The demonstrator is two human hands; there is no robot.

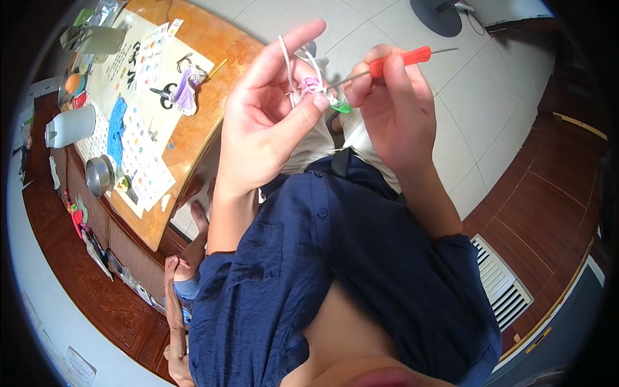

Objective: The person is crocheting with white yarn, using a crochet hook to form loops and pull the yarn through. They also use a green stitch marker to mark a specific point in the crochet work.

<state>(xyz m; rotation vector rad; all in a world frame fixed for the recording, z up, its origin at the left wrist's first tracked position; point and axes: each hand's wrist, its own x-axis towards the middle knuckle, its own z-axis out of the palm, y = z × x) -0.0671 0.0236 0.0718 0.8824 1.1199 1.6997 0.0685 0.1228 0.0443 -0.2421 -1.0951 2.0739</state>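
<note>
My left hand [261, 129] pinches a small crochet piece [312, 84] in white and purple yarn between its thumb and fingers. White yarn [284, 51] loops over its raised index finger. My right hand [406, 119] grips a crochet hook [416, 56] by its red handle. The thin metal shaft runs leftward to the crochet piece; its tip is too small to make out among the stitches. A green stitch marker [340, 107] hangs at the piece's right edge, between the two hands.
At the left stands a wooden table [222, 35] with black scissors [164, 95], a purple knitted piece [185, 92], a blue knitted strip [117, 129], printed sheets [145, 155] and a metal bowl [98, 176]. Another person's arm [175, 309] shows at lower left. A fan base [436, 16] stands on the tiles.
</note>
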